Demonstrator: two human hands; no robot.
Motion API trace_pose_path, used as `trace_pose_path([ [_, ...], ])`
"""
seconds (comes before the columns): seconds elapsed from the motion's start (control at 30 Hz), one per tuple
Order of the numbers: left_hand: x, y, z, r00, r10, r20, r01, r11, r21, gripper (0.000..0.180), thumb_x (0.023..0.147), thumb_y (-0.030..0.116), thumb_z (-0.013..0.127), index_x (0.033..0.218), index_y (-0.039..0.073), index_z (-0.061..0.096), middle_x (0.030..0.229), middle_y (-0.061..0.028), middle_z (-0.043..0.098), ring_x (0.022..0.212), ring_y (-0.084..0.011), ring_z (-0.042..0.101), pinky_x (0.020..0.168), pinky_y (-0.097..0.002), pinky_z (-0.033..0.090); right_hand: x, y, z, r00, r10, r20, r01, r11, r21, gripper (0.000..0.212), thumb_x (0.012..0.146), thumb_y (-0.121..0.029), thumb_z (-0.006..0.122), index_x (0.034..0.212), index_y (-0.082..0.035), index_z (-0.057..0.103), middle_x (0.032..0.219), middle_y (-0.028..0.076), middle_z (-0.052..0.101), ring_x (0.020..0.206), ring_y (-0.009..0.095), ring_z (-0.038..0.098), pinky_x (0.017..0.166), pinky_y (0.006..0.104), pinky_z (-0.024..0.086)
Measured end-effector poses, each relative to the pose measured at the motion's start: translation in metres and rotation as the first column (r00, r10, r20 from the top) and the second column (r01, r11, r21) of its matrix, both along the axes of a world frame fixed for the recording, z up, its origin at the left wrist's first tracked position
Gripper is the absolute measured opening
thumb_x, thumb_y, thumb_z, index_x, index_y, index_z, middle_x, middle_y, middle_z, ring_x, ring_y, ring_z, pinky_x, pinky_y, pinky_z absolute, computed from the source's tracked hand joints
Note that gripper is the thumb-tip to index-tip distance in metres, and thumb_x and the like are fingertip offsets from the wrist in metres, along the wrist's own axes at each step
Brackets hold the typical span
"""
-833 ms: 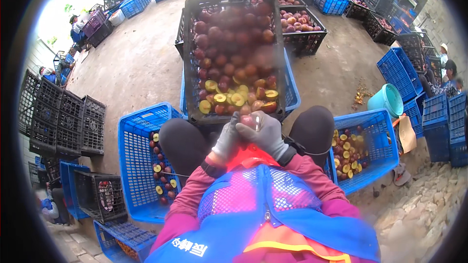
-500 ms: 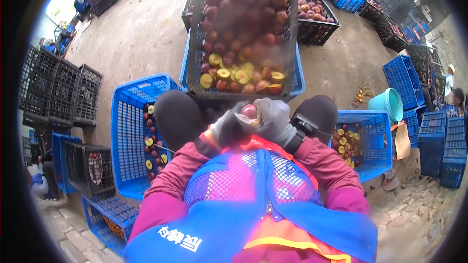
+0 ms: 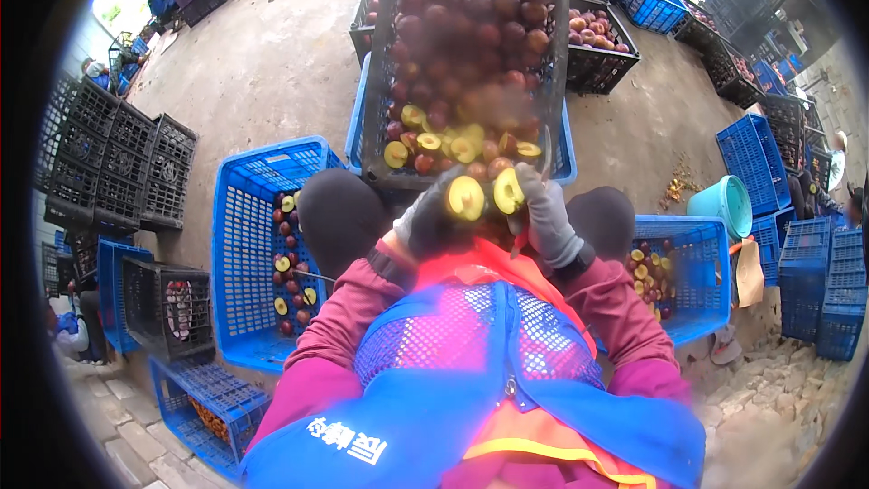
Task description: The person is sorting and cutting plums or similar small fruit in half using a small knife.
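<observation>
Cut through: left hand (image 3: pixel 427 219) grips one plum half (image 3: pixel 466 198), right hand (image 3: pixel 550 219) the other half (image 3: pixel 509 190). Also cut: pieces (image 3: pixel 428 141) at the black crate's (image 3: pixel 560 63) near end, plus some in the left bin (image 3: pixel 243 249) and right bin (image 3: pixel 701 276). Remaining: mostly whole plums (image 3: pixel 507 7) up-crate. Held halves sit between hands at the fingertips, side by side, faces toward camera, by the crate's near edge.

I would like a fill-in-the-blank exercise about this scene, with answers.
The left hand holds a fruit half whose flesh is coloured ____.
The right hand wears a grey ____.
The fruit crate straight ahead is coloured ____.
The crate beside the left knee is coloured ____.

Missing words: yellow; glove; black; blue.
</observation>
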State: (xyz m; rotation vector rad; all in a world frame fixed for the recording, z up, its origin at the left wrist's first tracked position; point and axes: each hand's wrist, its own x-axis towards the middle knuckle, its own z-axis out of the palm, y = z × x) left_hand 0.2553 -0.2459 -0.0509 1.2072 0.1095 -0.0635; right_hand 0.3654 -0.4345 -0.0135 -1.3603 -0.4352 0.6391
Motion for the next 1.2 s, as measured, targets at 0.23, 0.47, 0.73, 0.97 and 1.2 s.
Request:
trace_pose_path([
  [0.23,0.065,0.062,-0.028,0.896,0.444,-0.028,-0.284,0.618,0.733,0.049,0.107,0.048,0.068,0.132,0.007,0.063,0.110,-0.0110,0.073,0.097,-0.0239,0.072,0.082,-0.0375,0.060,0.014,0.009,-0.045,0.968,-0.163,0.191,0.184,0.978,-0.099,0.045,0.111,-0.049,0.062,0.107,-0.006,0.073,0.080,0.002,0.069,0.051,0.011,0.057,0.046,0.0270,0.043],
  [0.47,-0.020,0.015,0.009,0.902,0.429,0.040,-0.426,0.902,-0.077,0.037,0.110,0.027,0.066,0.141,0.008,0.063,0.125,-0.0118,0.072,0.113,-0.0232,0.070,0.094,-0.0365,0.061,0.007,0.046,-0.003,0.822,-0.072,0.565,0.161,0.981,-0.109,0.033,0.110,-0.037,0.066,0.114,-0.006,0.077,0.088,0.009,0.075,0.079,0.022,0.072,0.073,0.0394,0.057],
  [0.73,-0.122,0.192,0.068,0.704,0.707,0.075,-0.030,-0.075,0.997,0.047,0.099,0.035,0.077,0.133,0.004,0.069,0.123,-0.0151,0.074,0.115,-0.0291,0.072,0.100,-0.0438,0.058,0.039,-0.070,-0.025,0.847,-0.163,-0.507,0.041,0.969,-0.244,0.032,0.107,-0.032,0.070,0.120,-0.003,0.066,0.083,0.005,0.067,0.054,0.014,0.064,0.046,0.0271,0.050],
  [0.97,0.163,0.088,0.059,0.972,0.182,0.150,-0.201,0.309,0.930,0.056,0.096,0.034,0.077,0.141,0.003,0.067,0.132,-0.0227,0.074,0.121,-0.0397,0.071,0.105,-0.0494,0.055,0.013,-0.088,-0.025,0.907,-0.107,-0.407,-0.008,0.963,-0.270,0.044,0.111,-0.024,0.064,0.146,0.001,0.056,0.092,0.008,0.070,0.058,0.013,0.068,0.050,0.0261,0.052],
  [1.2,0.347,0.012,-0.078,0.958,0.209,-0.198,0.192,0.046,0.980,0.080,0.090,0.042,0.081,0.152,0.002,0.051,0.142,-0.0235,0.068,0.132,-0.0404,0.065,0.109,-0.0491,0.054,0.021,-0.115,-0.009,0.932,-0.169,-0.321,0.078,0.957,-0.280,0.040,0.114,-0.027,0.057,0.144,-0.001,0.062,0.077,0.002,0.065,0.053,0.009,0.061,0.050,0.0240,0.048],
])
